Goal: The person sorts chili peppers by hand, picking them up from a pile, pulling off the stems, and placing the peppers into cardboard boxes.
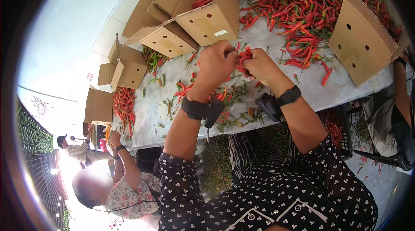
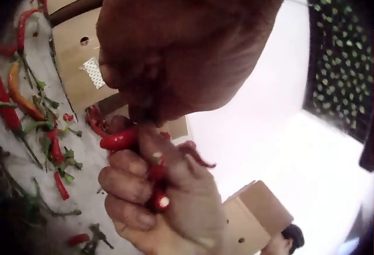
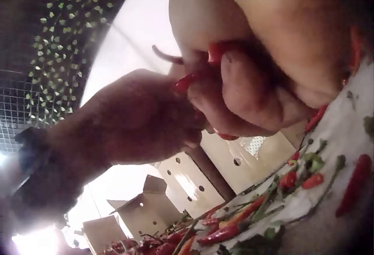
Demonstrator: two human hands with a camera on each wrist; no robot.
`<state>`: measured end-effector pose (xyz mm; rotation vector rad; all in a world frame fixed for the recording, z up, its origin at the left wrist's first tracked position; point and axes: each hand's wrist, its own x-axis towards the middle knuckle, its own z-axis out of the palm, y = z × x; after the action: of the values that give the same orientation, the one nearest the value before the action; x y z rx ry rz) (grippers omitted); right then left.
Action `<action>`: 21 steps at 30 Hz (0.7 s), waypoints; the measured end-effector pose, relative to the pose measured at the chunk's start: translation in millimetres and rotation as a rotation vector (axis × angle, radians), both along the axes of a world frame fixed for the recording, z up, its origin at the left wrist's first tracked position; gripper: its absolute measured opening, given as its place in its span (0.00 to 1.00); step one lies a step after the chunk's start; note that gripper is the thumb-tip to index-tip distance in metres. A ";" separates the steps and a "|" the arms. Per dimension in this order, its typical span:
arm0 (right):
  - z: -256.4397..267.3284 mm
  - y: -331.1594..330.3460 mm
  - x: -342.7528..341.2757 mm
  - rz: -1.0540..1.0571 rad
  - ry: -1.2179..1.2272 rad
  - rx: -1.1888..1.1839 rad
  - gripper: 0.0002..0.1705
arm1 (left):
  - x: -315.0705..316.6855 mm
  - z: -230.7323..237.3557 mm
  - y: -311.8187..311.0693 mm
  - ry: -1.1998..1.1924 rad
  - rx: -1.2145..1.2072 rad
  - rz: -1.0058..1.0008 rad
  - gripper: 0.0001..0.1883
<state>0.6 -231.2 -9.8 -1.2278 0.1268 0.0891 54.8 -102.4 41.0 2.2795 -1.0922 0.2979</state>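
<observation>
My right hand (image 1: pixel 263 69) grips several red chili peppers (image 1: pixel 245 58) above the table. In the left wrist view, their pale, stemless ends show between the curled fingers of that right hand (image 2: pixel 193 202). Right against it, my left hand (image 1: pixel 216 62) has its fingers curled, with thumb and fingertips pinching at one red chili pepper (image 2: pixel 120 140). The left fingertips are partly hidden in shadow. From the right wrist view, both hands meet around the peppers, and the left hand (image 3: pixel 146 114) lies behind the right one (image 3: pixel 257 85).
Loose chilies (image 1: pixel 183 88) and green stems (image 1: pixel 237 95) litter the white table (image 1: pixel 151 110) under my hands. A large chili heap (image 1: pixel 302 10) lies at the back right. Cardboard boxes (image 1: pixel 207 23) line the far side; another box (image 1: pixel 363 36) stands right. Another person (image 1: pixel 125 187) works at left.
</observation>
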 end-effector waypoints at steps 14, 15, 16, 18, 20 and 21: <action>-11.5 -21.7 7.5 -0.157 0.036 0.653 0.12 | 15.9 -44.0 28.5 0.016 0.570 -0.107 0.09; -9.0 -20.3 6.5 -0.130 0.029 0.592 0.13 | 16.1 -43.2 27.9 0.026 0.573 -0.110 0.09; -6.6 -18.4 5.6 -0.129 0.028 0.590 0.13 | 16.7 -42.1 27.9 0.025 0.572 -0.109 0.09; -2.9 -13.4 3.9 -0.223 0.111 0.413 0.10 | 15.9 -35.2 26.3 0.092 0.306 -0.026 0.09; -7.5 -10.1 4.8 -0.157 0.045 0.333 0.10 | 18.8 -19.4 24.3 0.326 0.138 0.020 0.09; -7.3 -7.6 4.2 -0.088 -0.022 0.252 0.10 | 20.1 -12.6 23.5 0.556 -0.034 0.068 0.09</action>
<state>4.8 -238.8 -17.0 -0.9701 0.1458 0.0144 74.9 -79.0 28.4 2.1751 -0.7140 -0.2793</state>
